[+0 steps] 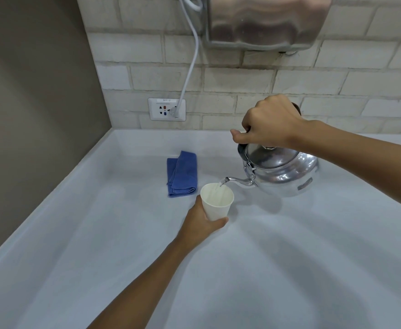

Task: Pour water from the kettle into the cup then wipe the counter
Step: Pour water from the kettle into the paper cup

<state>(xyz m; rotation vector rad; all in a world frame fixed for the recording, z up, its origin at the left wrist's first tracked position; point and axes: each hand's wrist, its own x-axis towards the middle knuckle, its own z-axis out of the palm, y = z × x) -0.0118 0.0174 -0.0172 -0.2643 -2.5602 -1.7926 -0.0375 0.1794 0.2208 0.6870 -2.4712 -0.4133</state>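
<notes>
A shiny metal kettle (282, 169) hangs tilted to the left above the white counter (289, 257), with my right hand (269, 123) gripping its top handle. Water runs from the spout into a white paper cup (217, 201). The cup stands on the counter, and my left hand (200, 224) is wrapped around its lower part. A folded blue cloth (182, 174) lies on the counter just behind and left of the cup, touching neither hand.
A brown wall (28, 115) borders the counter on the left. On the tiled back wall sits a socket (166, 109) with a white cable (191, 65) plugged in. A steel appliance (266, 20) is mounted above the kettle.
</notes>
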